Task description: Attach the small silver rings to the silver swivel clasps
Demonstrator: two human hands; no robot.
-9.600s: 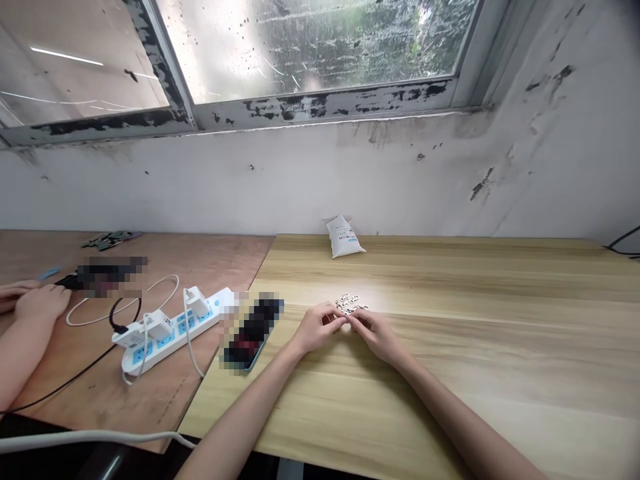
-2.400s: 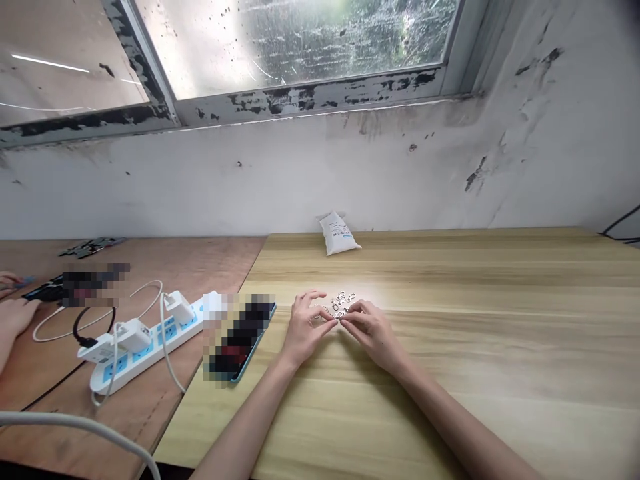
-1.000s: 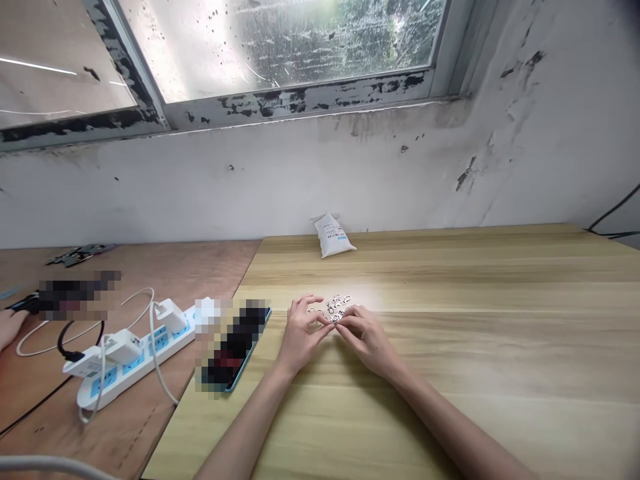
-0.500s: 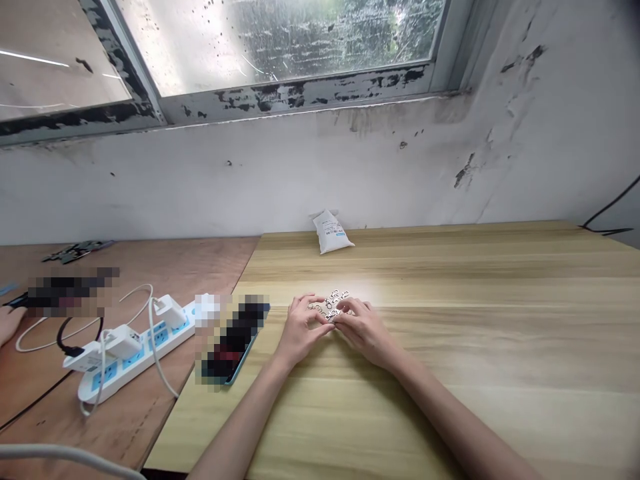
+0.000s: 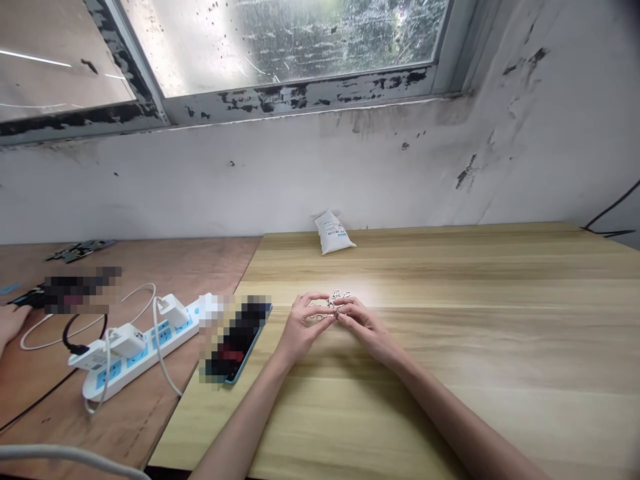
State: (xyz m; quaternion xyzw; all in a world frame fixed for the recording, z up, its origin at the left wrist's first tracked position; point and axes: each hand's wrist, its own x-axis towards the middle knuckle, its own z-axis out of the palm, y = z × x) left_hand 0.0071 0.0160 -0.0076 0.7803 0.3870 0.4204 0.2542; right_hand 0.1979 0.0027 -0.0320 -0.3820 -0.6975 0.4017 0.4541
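My left hand (image 5: 305, 325) is closed in a pinch, its thumb and index finger meeting at a small silvery metal clasp (image 5: 336, 313). My right hand (image 5: 364, 325) pinches the same small piece from the other side, so the fingertips of both hands nearly touch. Fingers cover much of the piece, and its exact shape is hard to make out. Just beyond the fingertips lies a small pile of silvery lobster clasps (image 5: 346, 294) on the wooden table (image 5: 450, 347). Part of the pile is hidden behind the fingers.
Left of my forearm lies a phone (image 5: 243, 343) with a blurred screen. A white power strip (image 5: 165, 345) with plugs and cables sits on the brown table beside it. A white packet (image 5: 334, 233) rests by the wall. Another person's hand (image 5: 13, 322) shows at far left.
My fingertips have drawn closer together around the small metal piece, and it is lifted slightly. The left fingers have straightened a little toward the right hand. The view has shifted slightly.
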